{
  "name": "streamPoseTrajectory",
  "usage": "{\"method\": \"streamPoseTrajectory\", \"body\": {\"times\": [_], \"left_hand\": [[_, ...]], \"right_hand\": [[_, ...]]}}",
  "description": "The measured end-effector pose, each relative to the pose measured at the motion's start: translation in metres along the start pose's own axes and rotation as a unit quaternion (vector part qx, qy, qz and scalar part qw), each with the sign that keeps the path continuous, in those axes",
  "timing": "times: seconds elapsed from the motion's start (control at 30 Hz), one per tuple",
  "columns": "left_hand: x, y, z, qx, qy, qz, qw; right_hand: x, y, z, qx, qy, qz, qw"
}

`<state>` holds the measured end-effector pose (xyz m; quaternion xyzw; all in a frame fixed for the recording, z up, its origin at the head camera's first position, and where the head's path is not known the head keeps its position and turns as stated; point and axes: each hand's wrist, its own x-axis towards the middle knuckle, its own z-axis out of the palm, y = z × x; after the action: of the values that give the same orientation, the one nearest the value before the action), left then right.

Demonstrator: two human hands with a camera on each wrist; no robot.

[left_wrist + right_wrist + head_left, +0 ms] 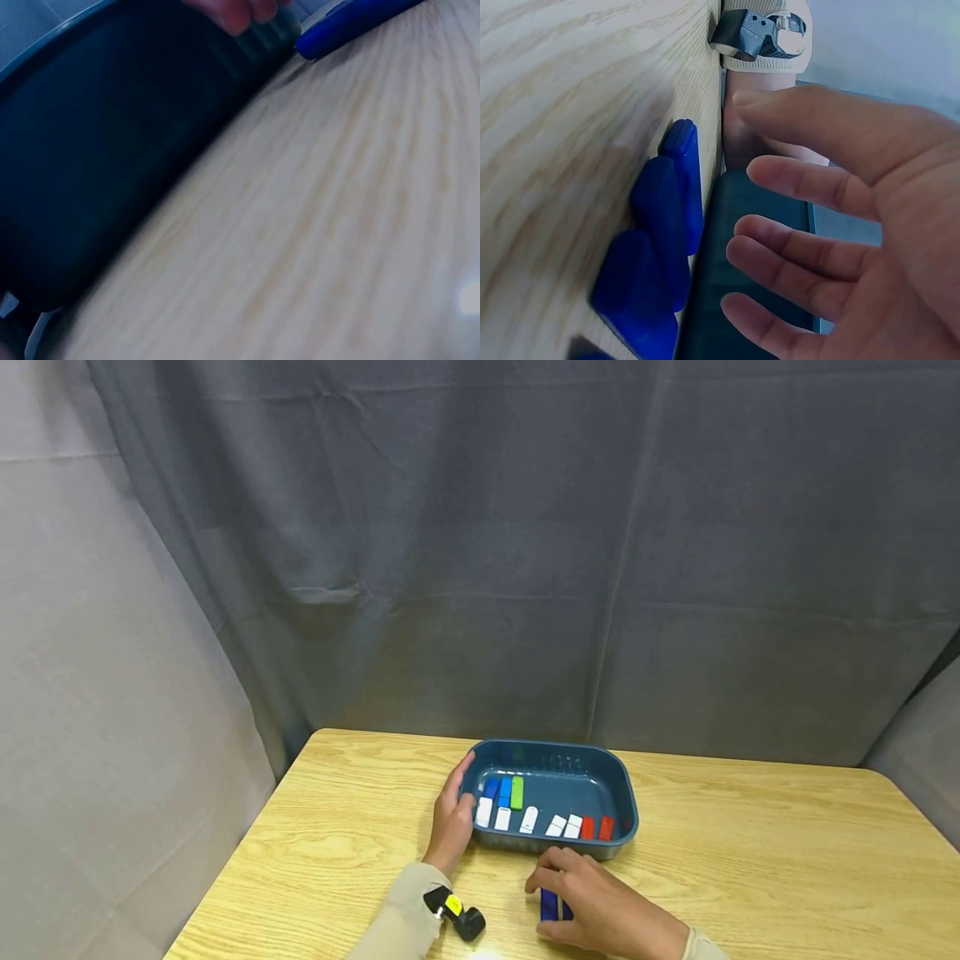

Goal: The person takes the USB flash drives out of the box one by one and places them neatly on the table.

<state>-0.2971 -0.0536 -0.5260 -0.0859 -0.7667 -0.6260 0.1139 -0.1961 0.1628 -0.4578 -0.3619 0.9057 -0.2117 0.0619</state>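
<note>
A dark teal baking dish (pixel 555 750) sits on the wooden table. My left hand (pixel 452 822) grips its left end, thumb at the rim and fingers along the outer wall. Just in front of the dish, my right hand (pixel 592 897) hovers over several blue sticks (pixel 549 906) that look like USB flash drives. The right wrist view shows these blue sticks (pixel 660 225) side by side on the table, apart from the loosely bent fingers (pixel 802 244). Inside the dish lie white sticks (pixel 503 818), blue ones (pixel 506 791), a green one (pixel 517 792) and red ones (pixel 606 828).
A grey cloth curtain (pixel 480 568) hangs behind the table (pixel 750 843), with a paler cloth (pixel 112 693) at the left. A small black camera (pixel 467 920) is strapped to my left wrist. In the left wrist view the dish's outer wall (pixel 112 135) fills the left side.
</note>
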Motion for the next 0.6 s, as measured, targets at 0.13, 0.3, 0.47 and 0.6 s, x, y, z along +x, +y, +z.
{"method": "streamPoseTrajectory", "body": {"times": [0.13,0.3,0.47,0.6], "left_hand": [[0.0014,-0.0056,0.0007,0.002,0.0,-0.004,1.0],[0.0017,-0.0053,0.0005,-0.001,0.001,-0.008,1.0],[0.0015,-0.0049,0.0004,0.001,0.002,-0.004,1.0],[-0.0005,0.0023,-0.0004,-0.001,-0.001,0.0,1.0]], "right_hand": [[0.0004,-0.0007,-0.0007,0.004,0.003,-0.003,1.0],[0.0006,-0.0019,-0.0015,0.01,0.012,-0.011,1.0],[0.0007,-0.0032,-0.0031,0.011,0.019,-0.022,1.0],[0.0009,-0.004,-0.0043,0.008,0.033,-0.037,0.999]]}}
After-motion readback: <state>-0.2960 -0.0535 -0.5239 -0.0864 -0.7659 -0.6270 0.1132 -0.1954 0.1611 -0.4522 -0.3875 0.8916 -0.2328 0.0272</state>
